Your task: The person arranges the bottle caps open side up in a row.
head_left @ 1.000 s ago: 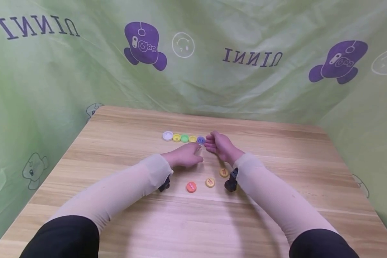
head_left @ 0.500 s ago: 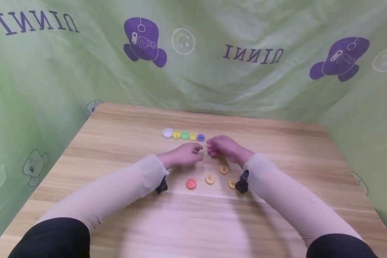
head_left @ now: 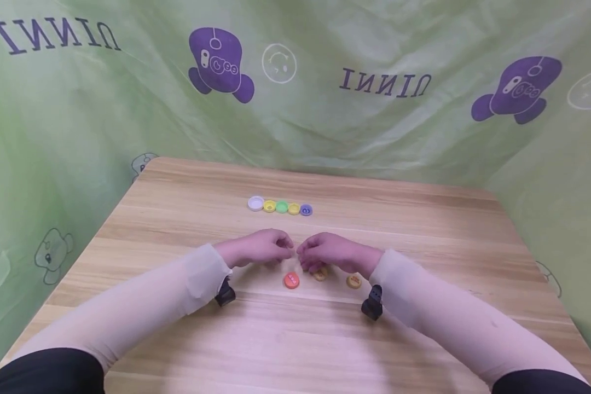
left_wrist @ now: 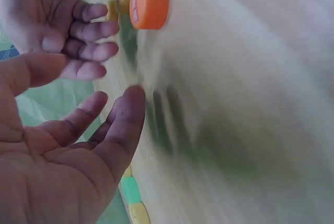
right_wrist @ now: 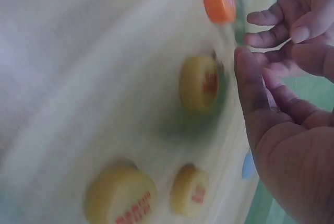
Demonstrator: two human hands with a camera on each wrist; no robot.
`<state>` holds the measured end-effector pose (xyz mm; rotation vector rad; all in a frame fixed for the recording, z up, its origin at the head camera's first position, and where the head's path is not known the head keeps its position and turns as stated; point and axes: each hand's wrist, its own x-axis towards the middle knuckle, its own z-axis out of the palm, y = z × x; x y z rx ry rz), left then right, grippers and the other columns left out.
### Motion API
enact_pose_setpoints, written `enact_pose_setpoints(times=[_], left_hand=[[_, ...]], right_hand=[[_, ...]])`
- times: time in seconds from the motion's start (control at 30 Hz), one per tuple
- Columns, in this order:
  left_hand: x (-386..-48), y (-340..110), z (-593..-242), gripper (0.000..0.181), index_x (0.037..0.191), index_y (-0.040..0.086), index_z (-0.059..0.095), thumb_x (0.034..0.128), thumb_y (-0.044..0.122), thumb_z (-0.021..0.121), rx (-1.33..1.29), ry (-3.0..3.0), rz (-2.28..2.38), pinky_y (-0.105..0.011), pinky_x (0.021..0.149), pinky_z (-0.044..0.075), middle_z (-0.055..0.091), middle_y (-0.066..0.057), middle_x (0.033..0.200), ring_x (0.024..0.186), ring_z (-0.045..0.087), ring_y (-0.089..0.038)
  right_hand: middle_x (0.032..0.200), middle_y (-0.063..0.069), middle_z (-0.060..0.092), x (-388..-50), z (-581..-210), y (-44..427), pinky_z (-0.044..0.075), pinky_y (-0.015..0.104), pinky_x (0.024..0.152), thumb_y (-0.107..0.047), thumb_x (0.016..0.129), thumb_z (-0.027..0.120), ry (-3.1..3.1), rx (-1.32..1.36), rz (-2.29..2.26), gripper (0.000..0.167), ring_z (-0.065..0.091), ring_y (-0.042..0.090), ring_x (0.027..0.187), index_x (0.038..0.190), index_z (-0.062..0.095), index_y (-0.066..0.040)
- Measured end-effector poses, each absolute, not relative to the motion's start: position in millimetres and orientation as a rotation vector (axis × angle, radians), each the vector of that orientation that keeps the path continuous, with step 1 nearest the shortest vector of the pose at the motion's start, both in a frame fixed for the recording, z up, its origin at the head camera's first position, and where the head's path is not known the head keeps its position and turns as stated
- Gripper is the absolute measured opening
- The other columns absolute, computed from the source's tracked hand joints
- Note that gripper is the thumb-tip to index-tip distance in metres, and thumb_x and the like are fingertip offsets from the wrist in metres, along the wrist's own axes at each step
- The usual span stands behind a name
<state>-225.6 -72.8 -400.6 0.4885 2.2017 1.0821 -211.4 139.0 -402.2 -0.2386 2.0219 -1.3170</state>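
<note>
My left hand (head_left: 263, 246) hovers just behind and left of an orange-red cap (head_left: 291, 280), its fingers loosely bent with nothing between them; the left wrist view shows the palm (left_wrist: 62, 172) bare. My right hand (head_left: 332, 253) faces it, relaxed and holding nothing, above a yellow cap (head_left: 319, 273) that it partly covers. In the right wrist view, three yellow caps, one of them nearest the fingers (right_wrist: 199, 83), lie beside the right hand (right_wrist: 292, 130). Another yellow cap (head_left: 354, 280) lies to the right in the head view.
Farther back, a touching row on the wooden table (head_left: 423, 230) runs from a white cap (head_left: 256, 203) through yellow, green (head_left: 282, 207) and yellow to a blue cap (head_left: 306, 210). A green printed curtain (head_left: 305, 131) hangs behind the table.
Both hands have moved from beside the blue end of the row toward the front, near the loose caps. The right hand now hides one yellow cap. The row has stayed in place.
</note>
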Motion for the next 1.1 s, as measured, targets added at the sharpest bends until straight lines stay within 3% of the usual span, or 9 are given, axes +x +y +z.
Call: enact_pose_setpoints(times=[0.33, 0.63, 0.77, 0.93, 1.1], left_hand=[[-205.0, -80.9, -401.0, 0.030, 0.118, -0.012, 0.060, 0.0905, -0.002, 0.066, 0.445, 2.115, 1.121, -0.033, 0.078, 0.060, 0.066, -0.014, 0.093, 0.082, 0.067, -0.022], [-195.5, -84.4, -405.3, 0.026, 0.107, -0.008, 0.069, 0.0814, -0.003, 0.070, 0.443, 2.116, 1.108, -0.030, 0.080, 0.056, 0.070, -0.009, 0.091, 0.082, 0.065, -0.018], [-196.0, -86.1, -407.5, 0.023, 0.105, -0.007, 0.071, 0.0830, -0.001, 0.071, 0.428, 2.119, 1.125, -0.030, 0.080, 0.055, 0.071, -0.007, 0.090, 0.083, 0.064, -0.019], [-195.6, -86.7, -411.3, 0.019, 0.104, -0.006, 0.073, 0.0855, -0.002, 0.071, 0.415, 2.092, 1.173, -0.029, 0.077, 0.056, 0.072, -0.007, 0.089, 0.080, 0.064, -0.017], [-192.0, -84.4, -415.6, 0.016, 0.103, -0.009, 0.071, 0.0880, -0.003, 0.070, 0.406, 2.012, 1.260, -0.030, 0.077, 0.060, 0.073, -0.009, 0.090, 0.079, 0.066, -0.015]], right_hand=[[0.095, 0.009, 0.071, -186.7, -400.9, 132.8, 0.060, 0.031, 0.081, 0.001, 0.088, 0.069, 2.117, -0.201, -1.225, 0.031, 0.068, 0.016, 0.083, 0.117, 0.065, 0.010], [0.102, 0.008, 0.072, -173.5, -409.7, 125.4, 0.059, 0.030, 0.084, 0.000, 0.088, 0.073, 2.170, -0.193, -1.251, 0.031, 0.067, 0.015, 0.090, 0.117, 0.067, 0.009], [0.099, 0.007, 0.073, -170.9, -412.8, 124.9, 0.058, 0.028, 0.083, 0.003, 0.085, 0.073, 2.194, -0.235, -1.252, 0.030, 0.067, 0.014, 0.091, 0.114, 0.069, 0.008], [0.090, 0.001, 0.070, -170.4, -421.4, 119.5, 0.057, 0.025, 0.070, 0.005, 0.079, 0.076, 2.301, -0.286, -1.158, 0.027, 0.065, 0.013, 0.082, 0.105, 0.071, 0.000], [0.081, -0.004, 0.066, -169.3, -423.0, 113.8, 0.054, 0.025, 0.069, 0.002, 0.077, 0.080, 2.468, -0.419, -0.951, 0.022, 0.061, 0.012, 0.075, 0.094, 0.069, -0.007]])
